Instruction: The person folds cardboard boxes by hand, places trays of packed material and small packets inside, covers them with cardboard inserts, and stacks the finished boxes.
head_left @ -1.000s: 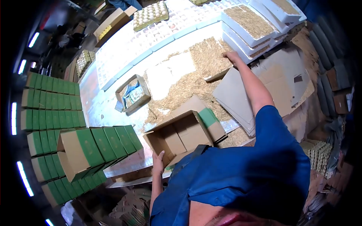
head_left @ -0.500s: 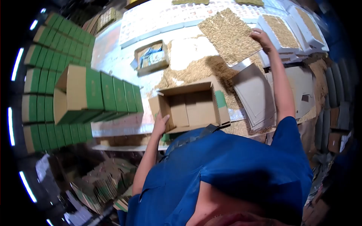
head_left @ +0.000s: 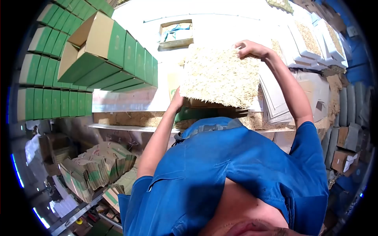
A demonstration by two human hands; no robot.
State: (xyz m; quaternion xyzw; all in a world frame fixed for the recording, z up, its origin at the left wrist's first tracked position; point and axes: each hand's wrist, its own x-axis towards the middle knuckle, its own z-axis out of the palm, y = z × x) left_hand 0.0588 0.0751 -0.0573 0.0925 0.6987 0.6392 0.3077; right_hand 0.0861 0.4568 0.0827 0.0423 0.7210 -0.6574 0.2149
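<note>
I can see small marks on the green faces of the green-and-tan cardboard cartons (head_left: 117,49) at the left, but they are too faint to read. Farther off, blue-and-white packets (head_left: 177,32) lie in a shallow brown cardboard tray (head_left: 176,43) (any print on them is lost in the glare).

The person's right arm stretches forward with the elbow out to the right, and the wrist bends inward. The right hand (head_left: 252,49) has its fingers curled, gripping the far right corner of a flat rectangular layer of pale straw-coloured husks (head_left: 221,78). That layer hangs over a brown cardboard box (head_left: 202,103), hiding most of it, at the near edge of the white table (head_left: 126,99).

The left forearm angles forward and to the right; the left hand (head_left: 178,100) is at the box's left side. Its fingertips are hidden, so I can't tell whether they are gripping. Loose grey cardboard sheets (head_left: 274,104) lie just right of the husks.
</note>
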